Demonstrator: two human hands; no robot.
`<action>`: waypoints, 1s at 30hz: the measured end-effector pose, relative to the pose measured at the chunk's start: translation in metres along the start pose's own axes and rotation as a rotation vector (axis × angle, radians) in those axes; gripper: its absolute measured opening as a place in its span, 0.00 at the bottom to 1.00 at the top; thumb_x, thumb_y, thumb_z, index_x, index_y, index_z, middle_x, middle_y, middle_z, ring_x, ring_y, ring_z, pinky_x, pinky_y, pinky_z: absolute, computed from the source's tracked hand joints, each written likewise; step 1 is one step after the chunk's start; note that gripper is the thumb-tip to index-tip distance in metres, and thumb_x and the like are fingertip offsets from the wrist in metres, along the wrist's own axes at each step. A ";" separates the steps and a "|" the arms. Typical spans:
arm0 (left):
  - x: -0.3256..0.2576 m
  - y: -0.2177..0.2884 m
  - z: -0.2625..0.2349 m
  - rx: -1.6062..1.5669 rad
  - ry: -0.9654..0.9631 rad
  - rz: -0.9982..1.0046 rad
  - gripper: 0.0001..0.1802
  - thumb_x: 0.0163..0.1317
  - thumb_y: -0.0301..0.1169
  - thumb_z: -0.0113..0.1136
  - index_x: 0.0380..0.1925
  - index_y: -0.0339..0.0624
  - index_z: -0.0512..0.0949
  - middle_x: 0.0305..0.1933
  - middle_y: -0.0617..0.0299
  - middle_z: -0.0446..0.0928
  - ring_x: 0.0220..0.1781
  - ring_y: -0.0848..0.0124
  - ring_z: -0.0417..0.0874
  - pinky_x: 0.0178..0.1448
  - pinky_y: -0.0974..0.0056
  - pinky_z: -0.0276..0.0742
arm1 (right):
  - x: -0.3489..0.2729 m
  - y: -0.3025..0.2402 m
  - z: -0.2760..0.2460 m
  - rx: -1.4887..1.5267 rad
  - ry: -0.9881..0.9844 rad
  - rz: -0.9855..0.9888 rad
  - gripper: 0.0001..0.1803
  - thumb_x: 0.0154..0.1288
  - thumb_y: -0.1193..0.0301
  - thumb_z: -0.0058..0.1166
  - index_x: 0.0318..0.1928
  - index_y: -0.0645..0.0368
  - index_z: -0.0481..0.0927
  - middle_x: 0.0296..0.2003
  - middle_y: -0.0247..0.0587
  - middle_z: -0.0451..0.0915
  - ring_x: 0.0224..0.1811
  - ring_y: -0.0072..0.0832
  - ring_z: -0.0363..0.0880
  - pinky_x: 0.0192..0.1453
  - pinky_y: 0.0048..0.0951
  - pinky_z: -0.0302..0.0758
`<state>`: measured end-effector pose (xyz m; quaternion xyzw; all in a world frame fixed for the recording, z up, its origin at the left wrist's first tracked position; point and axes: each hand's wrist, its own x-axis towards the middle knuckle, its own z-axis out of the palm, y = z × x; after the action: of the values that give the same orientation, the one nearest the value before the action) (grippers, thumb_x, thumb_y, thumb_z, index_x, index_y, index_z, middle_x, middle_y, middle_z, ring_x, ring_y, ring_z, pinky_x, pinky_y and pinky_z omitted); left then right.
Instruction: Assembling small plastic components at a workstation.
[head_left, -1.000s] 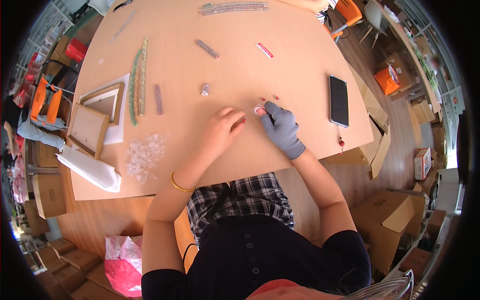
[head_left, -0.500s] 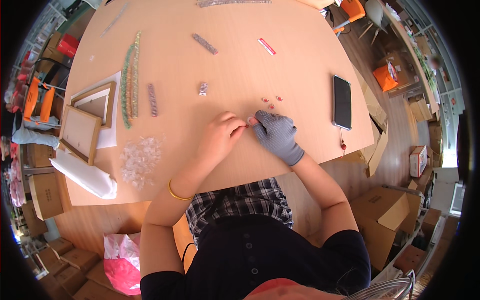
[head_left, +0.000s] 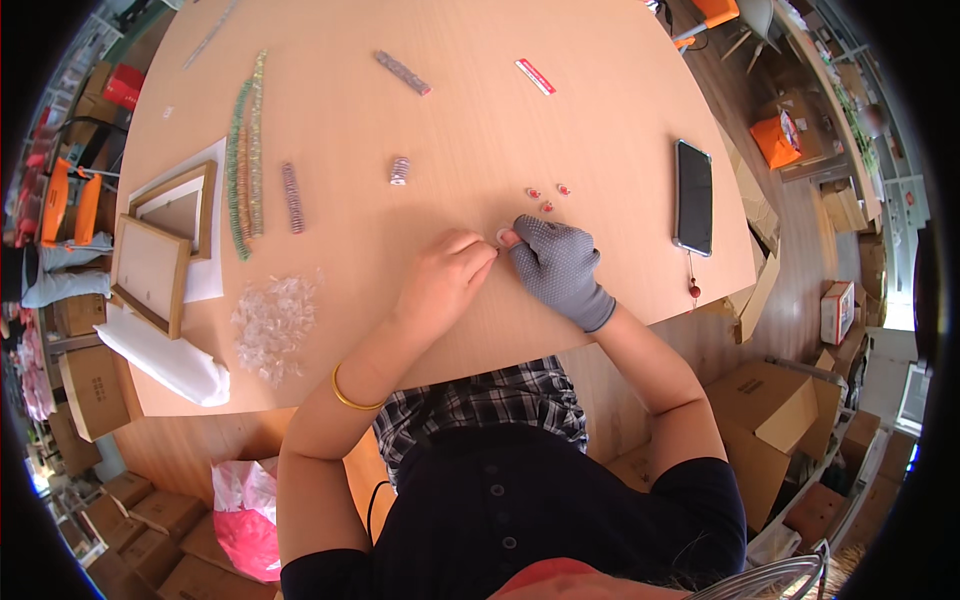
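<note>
Small bead (head_left: pixel 503 237): pinched between both hands' fingertips, just above the wooden table (head_left: pixel 450 120), held close for fine work.
Left hand (head_left: pixel 440 285): bare, fingers clenched on it.
Right hand (head_left: pixel 558 265): gloved, gripping too.
Loose beads (head_left: pixel 547 197): kept near.

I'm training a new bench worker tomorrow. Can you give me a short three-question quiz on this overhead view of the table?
1. True or false: the right hand wears a grey glove, and the left hand is bare.
2. Which lies nearest the hands? A) the dark phone B) the three small red pieces C) the pile of clear plastic bits
3. Fill in: the two wooden frames lie on the person's ____ side of the table.

Key: 1 true; 2 B; 3 left.
</note>
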<state>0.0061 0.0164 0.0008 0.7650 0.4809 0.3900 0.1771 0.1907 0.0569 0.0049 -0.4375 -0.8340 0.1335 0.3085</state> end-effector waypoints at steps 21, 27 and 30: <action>0.001 0.002 -0.003 0.006 -0.022 -0.004 0.06 0.55 0.20 0.68 0.32 0.38 0.80 0.35 0.58 0.81 0.38 0.58 0.83 0.42 0.58 0.80 | 0.002 -0.005 -0.003 0.052 -0.027 0.042 0.15 0.71 0.65 0.58 0.26 0.57 0.76 0.20 0.47 0.76 0.20 0.44 0.77 0.24 0.38 0.71; 0.001 0.002 -0.003 0.017 -0.031 -0.007 0.06 0.55 0.20 0.68 0.32 0.38 0.80 0.35 0.57 0.80 0.38 0.58 0.83 0.42 0.58 0.80 | 0.002 -0.003 -0.002 0.045 -0.019 0.028 0.12 0.68 0.67 0.60 0.28 0.55 0.76 0.20 0.45 0.77 0.20 0.42 0.79 0.24 0.37 0.72; 0.002 0.004 -0.005 0.032 -0.055 -0.004 0.06 0.55 0.20 0.68 0.32 0.38 0.80 0.35 0.57 0.80 0.38 0.58 0.83 0.42 0.58 0.80 | 0.001 -0.003 -0.003 0.013 -0.033 0.021 0.09 0.65 0.68 0.62 0.29 0.54 0.77 0.19 0.43 0.78 0.19 0.39 0.80 0.23 0.36 0.73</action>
<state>0.0053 0.0157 0.0075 0.7773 0.4835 0.3608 0.1785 0.1903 0.0563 0.0092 -0.4419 -0.8335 0.1493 0.2962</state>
